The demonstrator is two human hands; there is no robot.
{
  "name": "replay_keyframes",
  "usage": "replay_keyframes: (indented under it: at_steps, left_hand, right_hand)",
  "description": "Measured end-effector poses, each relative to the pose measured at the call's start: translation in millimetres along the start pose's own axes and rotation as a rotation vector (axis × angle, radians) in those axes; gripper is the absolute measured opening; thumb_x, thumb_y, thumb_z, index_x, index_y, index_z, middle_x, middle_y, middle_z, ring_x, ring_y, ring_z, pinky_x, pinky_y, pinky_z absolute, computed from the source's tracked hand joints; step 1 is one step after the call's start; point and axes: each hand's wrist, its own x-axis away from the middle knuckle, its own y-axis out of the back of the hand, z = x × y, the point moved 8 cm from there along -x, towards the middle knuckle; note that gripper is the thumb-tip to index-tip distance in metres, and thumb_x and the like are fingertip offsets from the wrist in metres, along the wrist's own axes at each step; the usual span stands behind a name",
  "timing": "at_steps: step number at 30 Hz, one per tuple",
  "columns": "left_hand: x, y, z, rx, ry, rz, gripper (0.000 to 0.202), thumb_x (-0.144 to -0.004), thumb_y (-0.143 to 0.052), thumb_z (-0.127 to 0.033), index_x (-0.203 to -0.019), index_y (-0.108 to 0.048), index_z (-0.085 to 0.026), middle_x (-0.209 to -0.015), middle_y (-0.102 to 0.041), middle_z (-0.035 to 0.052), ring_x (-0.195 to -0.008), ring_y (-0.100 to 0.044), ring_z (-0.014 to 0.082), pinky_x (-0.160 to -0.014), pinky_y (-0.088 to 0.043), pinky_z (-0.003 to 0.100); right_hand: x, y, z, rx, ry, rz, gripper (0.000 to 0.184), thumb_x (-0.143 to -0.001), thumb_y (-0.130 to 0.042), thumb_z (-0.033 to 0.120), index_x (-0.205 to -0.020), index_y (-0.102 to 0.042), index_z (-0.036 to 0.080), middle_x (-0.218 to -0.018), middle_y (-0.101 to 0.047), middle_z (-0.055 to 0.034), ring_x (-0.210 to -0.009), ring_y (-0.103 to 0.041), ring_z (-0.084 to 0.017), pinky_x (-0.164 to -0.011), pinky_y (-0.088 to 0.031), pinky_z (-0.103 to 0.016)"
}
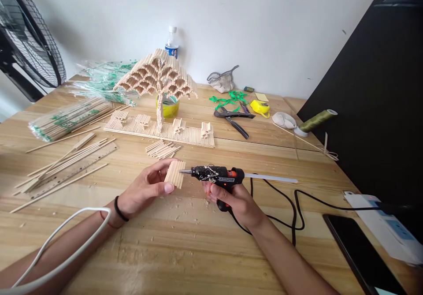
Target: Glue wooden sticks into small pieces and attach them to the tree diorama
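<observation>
Between the thumb and fingers of my left hand (150, 184) is a small panel of short wooden sticks (175, 174) set side by side. My right hand (236, 200) is wrapped round the grip of a black hot glue gun (214, 174), whose metal nozzle points left and meets the panel's right part. A white glue stick (271, 178) sticks out of the gun's back end. Just beyond the panel lies a loose group of short cut sticks (162, 149). Behind them stands a tree-shaped stick model (160, 110) on a slatted stick base (132, 127) bearing several small stick pieces.
Long sticks and a clear ruler (76, 170) lie at left, near bagged sticks (72, 116). Black pliers-like cutters (233, 118), a yellow tape measure (260, 108) and green scraps sit back right. The black cord (294, 215) runs toward a power strip (380, 224) beside a phone (360, 251).
</observation>
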Motion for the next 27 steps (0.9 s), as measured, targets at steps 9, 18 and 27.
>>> replay_keyframes:
  at_steps: [9,18,27]
  left_hand:
    - [0.5,0.6,1.6,-0.007,0.016,0.007,0.055,-0.075,-0.091,-0.037,-0.126,-0.076,-0.023,-0.098,-0.075,0.005,-0.077,-0.06,0.015,-0.075,-0.048,0.027]
    - [2.3,0.7,3.3,-0.045,0.045,0.02,0.05,-0.077,-0.088,-0.04,-0.121,-0.076,-0.02,-0.102,-0.074,0.0069,-0.08,-0.059,0.0161,-0.07,-0.045,0.026]
    - [1.8,1.5,5.3,-0.026,0.065,-0.012,0.054,-0.075,-0.09,-0.043,-0.119,-0.073,-0.016,-0.092,-0.069,0.0058,-0.074,-0.055,0.0132,-0.065,-0.044,0.024]
  right_hand:
    - [-1.2,1.2,1.9,0.064,-0.014,-0.036,0.039,-0.098,-0.067,0.057,-0.086,-0.055,0.021,-0.076,-0.045,0.0015,-0.067,-0.039,-0.015,-0.061,-0.031,-0.032]
    - [0.1,-6.8,11.7,0.086,0.026,0.055,0.04,-0.097,-0.068,0.056,-0.081,-0.057,0.021,-0.076,-0.046,0.001,-0.07,-0.042,-0.016,-0.065,-0.033,-0.033]
    - [2.0,-9.6,12.1,0.071,0.012,0.083,0.042,-0.095,-0.069,0.057,-0.079,-0.058,0.02,-0.076,-0.049,-0.0004,-0.071,-0.043,-0.017,-0.065,-0.034,-0.033]
